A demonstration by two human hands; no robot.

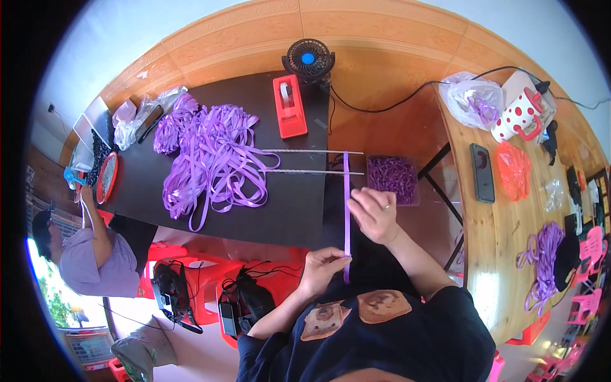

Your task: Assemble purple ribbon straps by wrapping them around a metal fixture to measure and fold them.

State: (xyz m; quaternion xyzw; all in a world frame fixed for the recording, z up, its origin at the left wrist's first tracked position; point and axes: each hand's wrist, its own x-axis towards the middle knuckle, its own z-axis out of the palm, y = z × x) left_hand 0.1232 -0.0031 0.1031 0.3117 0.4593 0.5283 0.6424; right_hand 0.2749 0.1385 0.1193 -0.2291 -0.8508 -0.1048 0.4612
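Observation:
A narrow purple ribbon point(347, 216) hangs across two thin metal rods point(315, 172) that jut past the right edge of the dark table. It runs straight down toward my body. My left hand point(323, 272) pinches the ribbon near its lower end, and a short tail shows below the fingers. Just right of the ribbon's middle is my right hand point(375, 215), its fingers bent and somewhat apart, with a ring on one. The fingertips come close to the ribbon; whether they touch it I cannot tell. A large heap of purple ribbon point(219, 153) covers the rods' left ends.
The dark table point(286, 210) also bears a red tape dispenser point(289, 107) and a small fan point(308, 58). A bin of purple pieces point(393, 180) stands below. On the wooden table point(490, 248) lie a phone point(482, 173) and a dotted tumbler point(519, 116). Another person point(102, 254) works at left.

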